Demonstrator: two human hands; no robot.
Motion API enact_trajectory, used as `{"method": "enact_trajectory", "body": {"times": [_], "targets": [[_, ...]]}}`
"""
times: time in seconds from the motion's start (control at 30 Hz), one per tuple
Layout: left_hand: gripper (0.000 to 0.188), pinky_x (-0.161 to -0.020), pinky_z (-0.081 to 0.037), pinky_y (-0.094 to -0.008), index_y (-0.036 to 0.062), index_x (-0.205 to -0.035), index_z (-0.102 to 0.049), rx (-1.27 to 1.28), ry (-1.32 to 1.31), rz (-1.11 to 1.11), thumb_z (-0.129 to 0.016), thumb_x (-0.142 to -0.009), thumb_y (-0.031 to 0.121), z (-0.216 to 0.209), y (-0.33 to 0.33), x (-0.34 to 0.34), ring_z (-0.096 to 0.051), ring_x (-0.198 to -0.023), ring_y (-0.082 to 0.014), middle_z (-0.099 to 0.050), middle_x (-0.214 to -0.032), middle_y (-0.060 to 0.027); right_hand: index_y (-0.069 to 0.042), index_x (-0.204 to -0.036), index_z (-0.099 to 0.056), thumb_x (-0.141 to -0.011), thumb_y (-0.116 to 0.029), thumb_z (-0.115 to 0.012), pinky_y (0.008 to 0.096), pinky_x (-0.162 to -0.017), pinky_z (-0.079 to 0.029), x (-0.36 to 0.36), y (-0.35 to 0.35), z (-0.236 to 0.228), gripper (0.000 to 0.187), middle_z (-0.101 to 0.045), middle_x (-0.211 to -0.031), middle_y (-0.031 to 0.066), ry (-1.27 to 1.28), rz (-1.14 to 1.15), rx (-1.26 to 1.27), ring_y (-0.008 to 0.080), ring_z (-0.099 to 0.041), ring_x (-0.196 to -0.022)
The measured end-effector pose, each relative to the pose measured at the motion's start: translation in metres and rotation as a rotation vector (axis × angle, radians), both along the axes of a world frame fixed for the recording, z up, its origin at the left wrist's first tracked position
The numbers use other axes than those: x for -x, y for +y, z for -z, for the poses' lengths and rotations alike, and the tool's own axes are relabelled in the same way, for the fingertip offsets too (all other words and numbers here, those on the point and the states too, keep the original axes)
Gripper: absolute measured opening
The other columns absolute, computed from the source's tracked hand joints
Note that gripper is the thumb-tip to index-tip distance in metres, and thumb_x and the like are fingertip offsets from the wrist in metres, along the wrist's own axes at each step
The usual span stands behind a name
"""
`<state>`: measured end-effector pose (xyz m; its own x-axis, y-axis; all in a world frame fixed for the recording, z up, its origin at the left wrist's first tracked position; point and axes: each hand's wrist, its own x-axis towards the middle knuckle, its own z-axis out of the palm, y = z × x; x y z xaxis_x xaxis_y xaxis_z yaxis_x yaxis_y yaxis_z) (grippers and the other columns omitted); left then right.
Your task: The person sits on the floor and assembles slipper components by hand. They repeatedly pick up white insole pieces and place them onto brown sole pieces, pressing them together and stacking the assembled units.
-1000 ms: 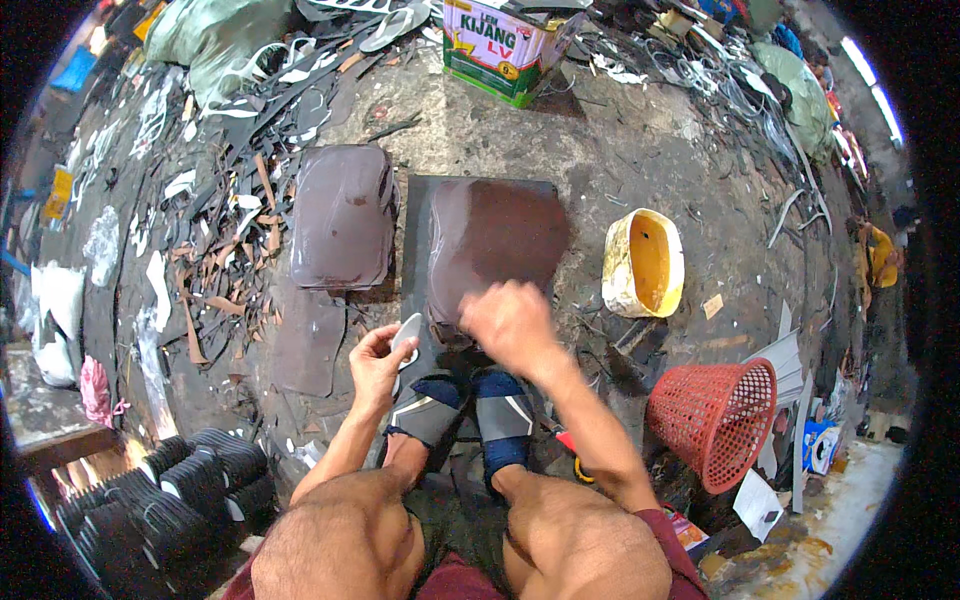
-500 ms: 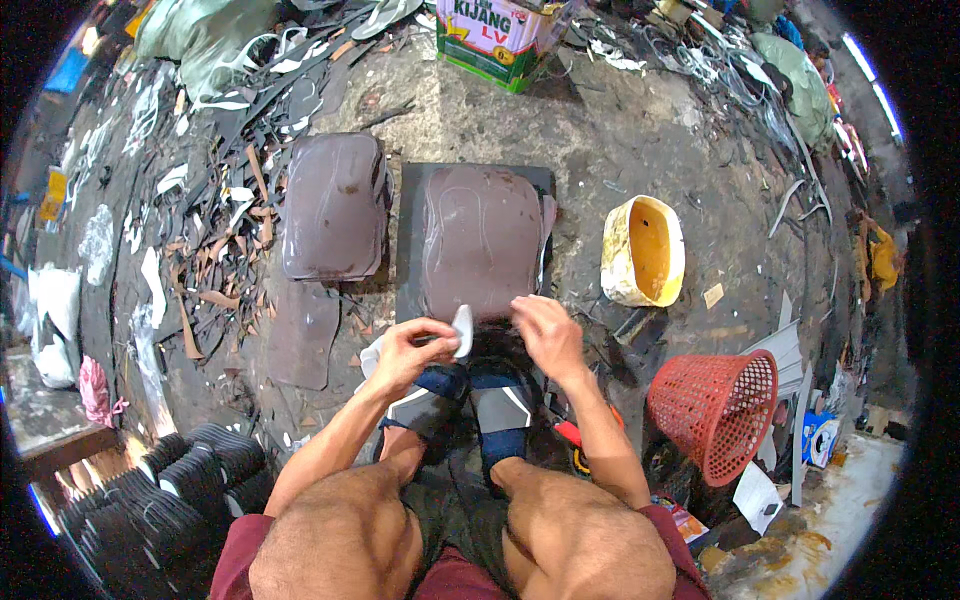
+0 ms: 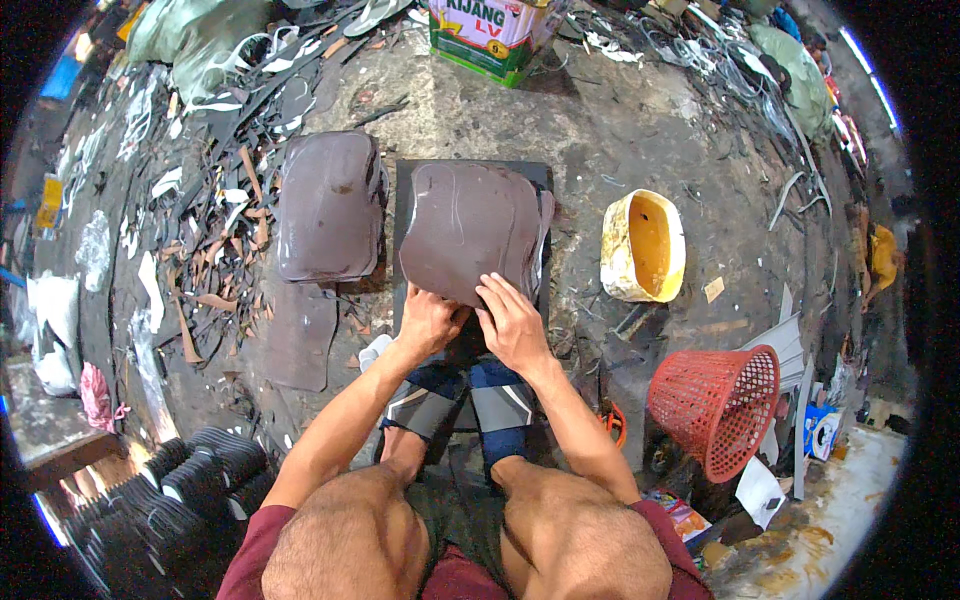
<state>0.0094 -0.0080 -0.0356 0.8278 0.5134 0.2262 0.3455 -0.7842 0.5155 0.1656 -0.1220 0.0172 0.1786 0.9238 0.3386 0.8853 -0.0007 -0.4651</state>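
Observation:
A stack of brown, rounded sheets (image 3: 470,225) lies on a black board (image 3: 405,190) in front of me; the top sheet sits askew over those beneath. My left hand (image 3: 432,322) is closed at its near-left edge, fingertips tucked at the rim; what they hold is hidden. Beside it, my right hand (image 3: 515,325) grips the near edge, with the fingers extended over the top and the thumb at the rim. The small white flat piece seen earlier in my left hand is out of sight.
A second brown stack (image 3: 330,210) stands to the left, with a loose brown sheet (image 3: 300,340) nearer me. To the right are a yellowish tub (image 3: 615,245) and a tipped red basket (image 3: 690,405). Scraps (image 3: 225,230) litter the left; a tin (image 3: 480,40) stands ahead.
Both hands have moved forward to the near edge of the brown stack. The top sheet has shifted left and turned a little. The white piece has gone from view.

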Motion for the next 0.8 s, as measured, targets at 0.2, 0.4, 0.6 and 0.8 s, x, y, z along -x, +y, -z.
{"method": "enact_trajectory", "body": {"times": [0.2, 0.4, 0.6, 0.8], "targets": [[0.028, -0.098, -0.041, -0.0486, 0.022, -0.112, -0.079, 0.021, 0.103, -0.074, -0.075, -0.086, 0.031, -0.02, -0.006, -0.009, -0.058, -0.113, -0.0329, -0.068, -0.117, -0.0106, -0.004, -0.107, -0.071, -0.092, -0.012, -0.065, 0.0432, -0.079, -0.055, -0.037, 0.019, -0.022, 0.018, -0.071, -0.096, 0.0123, -0.002, 0.099, 0.059, 0.0319, -0.067, -0.091], [0.033, -0.093, -0.041, -0.0484, 0.0241, -0.118, -0.076, -0.141, -0.061, -0.086, -0.075, -0.086, 0.032, -0.01, -0.003, -0.01, -0.056, -0.104, -0.0307, -0.064, -0.105, -0.0081, -0.002, -0.105, -0.071, -0.092, -0.015, -0.065, 0.0437, -0.08, -0.058, -0.042, 0.017, -0.019, 0.02, -0.071, -0.093, 0.0149, 0.067, -0.013, 0.134, 0.0341, -0.069, -0.087], [0.032, -0.089, -0.04, -0.0481, 0.0226, -0.116, -0.076, -0.163, -0.117, -0.204, -0.077, -0.085, 0.027, -0.009, -0.036, -0.008, -0.054, -0.094, -0.0293, -0.059, -0.093, -0.0077, -0.005, -0.109, -0.069, -0.088, -0.012, -0.063, 0.0457, -0.085, -0.053, -0.016, 0.019, -0.011, 0.023, -0.065, -0.102, 0.011, -0.164, 0.072, 0.334, 0.0312, -0.065, -0.097], [0.033, -0.095, -0.039, -0.0533, 0.0235, -0.118, -0.076, -0.131, 0.046, -0.225, -0.071, -0.088, 0.037, -0.027, -0.044, 0.003, -0.054, -0.099, -0.0377, -0.059, -0.097, -0.0164, -0.009, -0.092, -0.072, -0.086, -0.015, -0.065, 0.0464, -0.082, -0.052, -0.036, 0.032, -0.022, 0.011, -0.068, -0.094, 0.0092, -0.083, -0.047, 0.431, 0.0295, -0.069, -0.092]]}}
